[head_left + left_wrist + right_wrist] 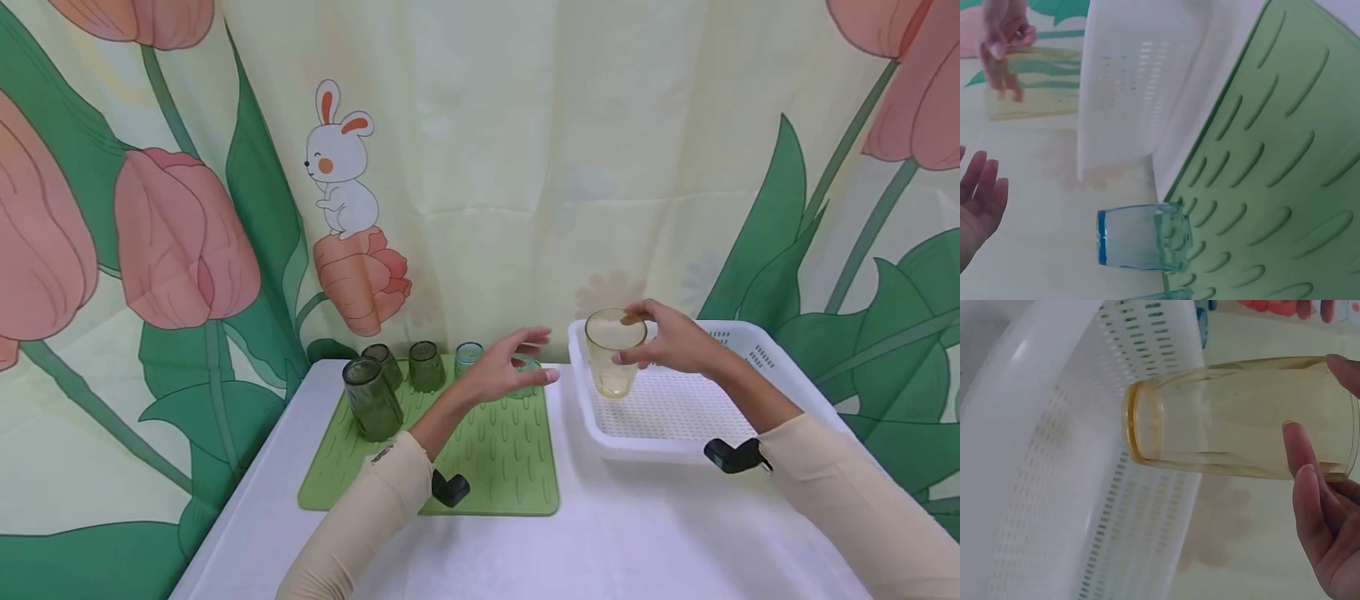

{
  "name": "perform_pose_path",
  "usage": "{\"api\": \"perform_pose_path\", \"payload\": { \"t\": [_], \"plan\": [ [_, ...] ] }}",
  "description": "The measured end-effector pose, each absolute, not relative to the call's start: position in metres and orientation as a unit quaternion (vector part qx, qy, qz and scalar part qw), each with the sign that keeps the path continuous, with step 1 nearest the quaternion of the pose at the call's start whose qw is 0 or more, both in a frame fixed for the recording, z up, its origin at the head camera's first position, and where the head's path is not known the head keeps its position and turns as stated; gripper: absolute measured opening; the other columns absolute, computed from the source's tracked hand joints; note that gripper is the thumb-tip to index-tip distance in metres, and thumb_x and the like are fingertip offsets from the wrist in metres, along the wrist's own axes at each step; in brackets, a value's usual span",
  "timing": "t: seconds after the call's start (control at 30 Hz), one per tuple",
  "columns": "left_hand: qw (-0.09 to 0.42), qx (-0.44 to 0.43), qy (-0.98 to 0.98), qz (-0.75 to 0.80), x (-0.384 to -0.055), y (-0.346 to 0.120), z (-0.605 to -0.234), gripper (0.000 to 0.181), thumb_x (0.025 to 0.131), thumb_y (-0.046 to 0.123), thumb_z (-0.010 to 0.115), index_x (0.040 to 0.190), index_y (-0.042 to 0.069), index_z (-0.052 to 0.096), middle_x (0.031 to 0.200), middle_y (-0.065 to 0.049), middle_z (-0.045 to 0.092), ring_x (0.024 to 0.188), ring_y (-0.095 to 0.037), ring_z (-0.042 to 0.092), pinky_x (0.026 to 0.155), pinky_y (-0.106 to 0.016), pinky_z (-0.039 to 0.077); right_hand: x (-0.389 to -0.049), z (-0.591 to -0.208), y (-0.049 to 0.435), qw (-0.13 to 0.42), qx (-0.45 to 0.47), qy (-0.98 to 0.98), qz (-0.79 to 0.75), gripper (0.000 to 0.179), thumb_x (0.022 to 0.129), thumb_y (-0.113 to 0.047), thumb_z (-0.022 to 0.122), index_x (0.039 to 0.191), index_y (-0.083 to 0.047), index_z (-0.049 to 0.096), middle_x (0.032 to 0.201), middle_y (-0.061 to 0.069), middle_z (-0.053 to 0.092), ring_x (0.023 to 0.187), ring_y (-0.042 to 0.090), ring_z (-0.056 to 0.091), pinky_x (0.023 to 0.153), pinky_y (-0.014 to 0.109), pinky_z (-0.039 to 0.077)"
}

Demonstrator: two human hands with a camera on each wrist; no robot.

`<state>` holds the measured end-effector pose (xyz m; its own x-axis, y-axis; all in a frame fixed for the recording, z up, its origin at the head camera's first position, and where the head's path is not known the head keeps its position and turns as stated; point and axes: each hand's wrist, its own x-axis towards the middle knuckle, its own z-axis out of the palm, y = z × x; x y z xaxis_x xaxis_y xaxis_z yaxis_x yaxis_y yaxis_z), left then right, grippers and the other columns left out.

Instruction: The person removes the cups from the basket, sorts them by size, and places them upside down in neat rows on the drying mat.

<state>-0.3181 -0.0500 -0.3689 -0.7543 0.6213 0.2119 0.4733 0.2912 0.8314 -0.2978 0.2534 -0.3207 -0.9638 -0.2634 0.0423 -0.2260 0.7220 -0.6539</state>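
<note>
A tall yellow-tinted glass (pixel 613 367) is held upright near its rim by my right hand (pixel 678 337), above the left side of a white perforated basket (pixel 652 450). The right wrist view shows the thumb and fingers spread around the rim end of the glass (pixel 1235 419). My left hand (pixel 498 367) hovers over the back of a green ridged mat (pixel 495 467), fingers loosely bent and holding nothing. Partly behind it stands a clear greenish glass (pixel 527 379); the left wrist view shows a blue-rimmed glass (pixel 1138 237) on the mat.
On the mat's left and back stand a tall dark green glass (pixel 372 400), two shorter dark green glasses (pixel 384 362) (pixel 427 367) and a light blue glass (pixel 468 357). A white cloth covers the table (pixel 637 533). Behind hangs a curtain (pixel 480 167) printed with tulips and a rabbit.
</note>
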Motion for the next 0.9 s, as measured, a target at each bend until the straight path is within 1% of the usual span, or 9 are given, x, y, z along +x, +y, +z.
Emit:
{"api": "perform_pose_path", "payload": {
  "t": [0.13, 0.3, 0.37, 0.43, 0.53, 0.67, 0.8, 0.9],
  "plan": [
    [0.065, 0.351, 0.791, 0.497, -0.316, -0.047, -0.366, 0.077, 0.089, 0.043, 0.072, 0.154, 0.023, 0.036, 0.150, -0.002, 0.049, 0.136, -0.022, 0.049, 0.110, -0.041, 0.044, -0.283, -0.305, 0.240, 0.011, -0.157, 0.920, -0.359, 0.088, 0.078, -0.035, 0.087, 0.143, 0.001, 0.040, 0.139, 0.020, 0.052, 0.083, 0.024, 0.068, 0.073, 0.036, 0.060],
    [0.052, 0.371, 0.774, 0.510, -0.312, -0.044, -0.360, 0.087, 0.085, 0.053, 0.074, 0.155, 0.023, 0.032, 0.150, -0.001, 0.047, 0.137, -0.020, 0.048, 0.110, -0.040, 0.044, -0.263, -0.290, 0.224, 0.010, -0.173, 0.915, -0.364, 0.085, 0.077, -0.033, 0.088, 0.142, -0.003, 0.042, 0.138, 0.016, 0.054, 0.075, 0.023, 0.066, 0.070, 0.033, 0.056],
    [0.050, 0.382, 0.767, 0.513, -0.310, -0.044, -0.357, 0.092, 0.082, 0.058, 0.074, 0.156, 0.023, 0.031, 0.151, -0.001, 0.047, 0.138, -0.019, 0.047, 0.111, -0.040, 0.043, -0.255, -0.286, 0.219, 0.016, -0.179, 0.910, -0.374, 0.085, 0.077, -0.031, 0.088, 0.143, -0.004, 0.041, 0.140, 0.014, 0.052, 0.072, 0.022, 0.066, 0.068, 0.033, 0.055],
    [0.049, 0.393, 0.758, 0.518, -0.306, -0.044, -0.352, 0.096, 0.080, 0.060, 0.075, 0.156, 0.022, 0.030, 0.150, -0.003, 0.047, 0.138, -0.020, 0.047, 0.111, -0.041, 0.043, -0.248, -0.284, 0.212, 0.025, -0.188, 0.903, -0.385, 0.085, 0.077, -0.029, 0.088, 0.143, -0.005, 0.041, 0.141, 0.013, 0.052, 0.070, 0.022, 0.066, 0.068, 0.032, 0.056],
    [0.049, 0.406, 0.751, 0.519, -0.300, -0.045, -0.344, 0.096, 0.080, 0.056, 0.078, 0.156, 0.020, 0.031, 0.150, -0.004, 0.046, 0.136, -0.020, 0.048, 0.111, -0.041, 0.043, -0.240, -0.283, 0.204, 0.036, -0.203, 0.893, -0.399, 0.086, 0.076, -0.028, 0.089, 0.144, -0.006, 0.041, 0.142, 0.012, 0.051, 0.068, 0.022, 0.065, 0.066, 0.032, 0.056],
    [0.052, 0.412, 0.765, 0.493, -0.292, -0.044, -0.339, 0.092, 0.082, 0.045, 0.080, 0.156, 0.020, 0.032, 0.148, -0.001, 0.048, 0.130, -0.016, 0.052, 0.108, -0.034, 0.045, -0.233, -0.286, 0.197, 0.041, -0.215, 0.886, -0.410, 0.087, 0.076, -0.028, 0.089, 0.145, -0.008, 0.041, 0.143, 0.011, 0.052, 0.067, 0.022, 0.066, 0.064, 0.030, 0.055],
    [0.047, 0.403, 0.781, 0.475, -0.285, -0.045, -0.338, 0.088, 0.082, 0.039, 0.081, 0.154, 0.020, 0.035, 0.142, 0.001, 0.052, 0.123, -0.015, 0.055, 0.105, -0.036, 0.048, -0.230, -0.291, 0.194, 0.042, -0.226, 0.876, -0.424, 0.086, 0.077, -0.026, 0.088, 0.146, -0.008, 0.040, 0.143, 0.012, 0.051, 0.068, 0.022, 0.068, 0.064, 0.030, 0.055],
    [0.042, 0.399, 0.784, 0.473, -0.281, -0.046, -0.339, 0.084, 0.081, 0.039, 0.081, 0.153, 0.021, 0.039, 0.139, 0.001, 0.054, 0.120, -0.015, 0.055, 0.103, -0.036, 0.049, -0.228, -0.295, 0.193, 0.049, -0.233, 0.867, -0.439, 0.085, 0.078, -0.024, 0.087, 0.147, -0.008, 0.040, 0.144, 0.014, 0.051, 0.068, 0.021, 0.070, 0.065, 0.029, 0.054]
  ]
}}
